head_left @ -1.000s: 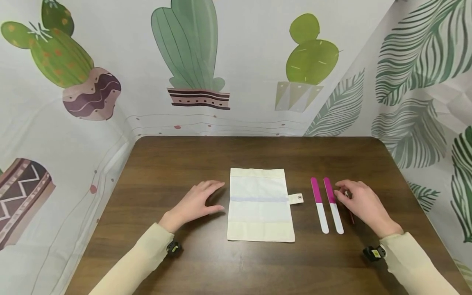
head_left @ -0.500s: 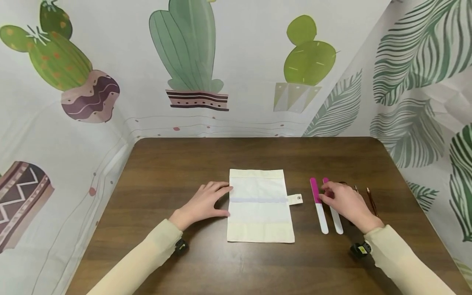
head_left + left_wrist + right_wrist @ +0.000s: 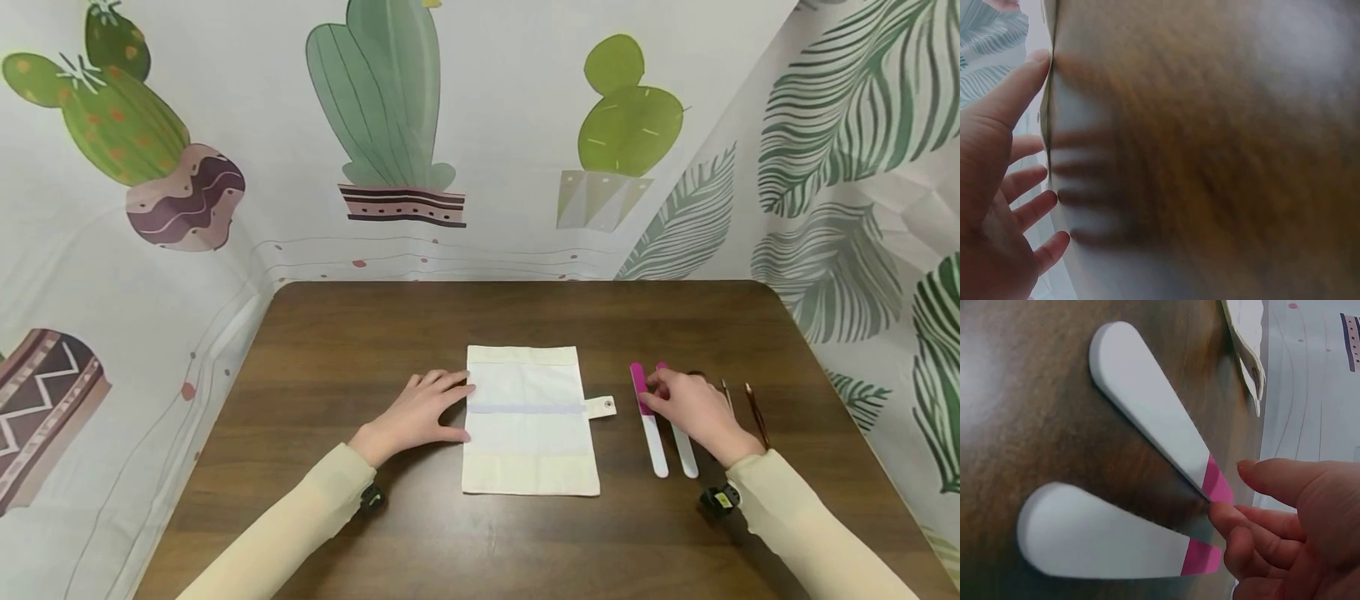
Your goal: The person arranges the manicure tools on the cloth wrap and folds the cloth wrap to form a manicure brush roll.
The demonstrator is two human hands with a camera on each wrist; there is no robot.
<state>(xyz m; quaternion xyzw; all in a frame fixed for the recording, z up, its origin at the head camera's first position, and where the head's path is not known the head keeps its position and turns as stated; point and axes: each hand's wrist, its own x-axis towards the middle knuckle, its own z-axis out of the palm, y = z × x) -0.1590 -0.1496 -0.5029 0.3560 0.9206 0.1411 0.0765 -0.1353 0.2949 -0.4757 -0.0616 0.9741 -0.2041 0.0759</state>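
Observation:
A cream and white fabric pouch (image 3: 528, 433) lies unfolded flat, its snap tab (image 3: 601, 407) pointing right. My left hand (image 3: 416, 417) is at its left edge, thumb and fingers spread, with the tips right at the border; the left wrist view shows these fingertips along the fabric edge. Two pink-and-white nail files (image 3: 651, 442) lie side by side to the right. My right hand (image 3: 693, 412) reaches over the right-hand file (image 3: 684, 454), fingertips at the pink part of the left one. In the right wrist view, one finger (image 3: 1225, 519) meets that file's edge, while the thumb (image 3: 1266, 475) stands apart.
Beyond the right hand lie a slim metallic tool (image 3: 726, 393) and a copper-coloured tool (image 3: 757, 414), with a dark object (image 3: 697, 374) partly hidden behind the hand. The brown table (image 3: 375, 325) meets a cactus-print cloth (image 3: 510, 150) at its back edge.
My right hand has moved left from beside the right-hand file to the left file, uncovering the copper tool. The left hand has shifted right, up to the pouch's edge.

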